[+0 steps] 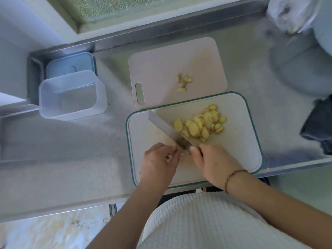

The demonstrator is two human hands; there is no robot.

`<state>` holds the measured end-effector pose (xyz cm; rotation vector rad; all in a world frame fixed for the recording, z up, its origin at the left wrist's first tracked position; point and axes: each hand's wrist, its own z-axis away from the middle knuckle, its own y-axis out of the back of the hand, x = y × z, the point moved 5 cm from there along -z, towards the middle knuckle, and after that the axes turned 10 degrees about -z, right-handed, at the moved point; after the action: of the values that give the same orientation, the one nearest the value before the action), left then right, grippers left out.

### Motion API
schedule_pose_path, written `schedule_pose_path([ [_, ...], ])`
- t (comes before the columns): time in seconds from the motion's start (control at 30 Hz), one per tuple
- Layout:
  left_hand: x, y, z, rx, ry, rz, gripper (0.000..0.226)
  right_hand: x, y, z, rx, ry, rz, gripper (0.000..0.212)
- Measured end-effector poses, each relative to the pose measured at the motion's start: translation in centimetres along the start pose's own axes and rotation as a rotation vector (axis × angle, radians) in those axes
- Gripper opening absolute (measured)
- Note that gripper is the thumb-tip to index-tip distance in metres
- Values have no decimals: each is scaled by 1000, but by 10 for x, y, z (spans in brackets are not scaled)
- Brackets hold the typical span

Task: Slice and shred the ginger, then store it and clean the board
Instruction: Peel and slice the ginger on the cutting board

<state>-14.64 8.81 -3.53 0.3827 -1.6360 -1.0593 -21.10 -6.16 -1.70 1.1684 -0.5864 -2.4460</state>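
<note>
Gripping steel knife [165,129] w/ right hand [213,163]; left hand [159,161] fingers pinch ginger nub [173,145] on rounded teal-rimmed board [239,148].

Brushed metal counter, matt plastic boards, clear plastic tub

The counter [71,141] is dull brushed steel with a soft sheen. The white board [239,141] with teal rim looks like matt plastic, lightly scuffed; at its 12 o'clock the pink board [161,69] is smooth matt plastic too. The ginger slices [201,124] show moist, pale yellow cut faces. The knife [165,128] blade is smooth satin metal. At 9 o'clock the container [71,97] is translucent frosted plastic; its lid [71,63] is glossy bluish plastic. At 3 o'clock a dark cloth [318,126] looks soft and woven.
</note>
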Motion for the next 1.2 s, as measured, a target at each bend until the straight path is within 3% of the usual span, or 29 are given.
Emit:
schedule_pose_path([
  [0.13, 2, 1, 1, -5, -9, 11, 9, -4, 13, -7, 74, 43, -37, 44],
  [0.7, 7, 2, 1, 8, 17, -18, 7, -17, 2, 36, -85, 75, 165, 35],
  [1.2, 6, 0, -1, 16, -7, -33, 11, -26, -3, 18, -99, 66, 182, 37],
])
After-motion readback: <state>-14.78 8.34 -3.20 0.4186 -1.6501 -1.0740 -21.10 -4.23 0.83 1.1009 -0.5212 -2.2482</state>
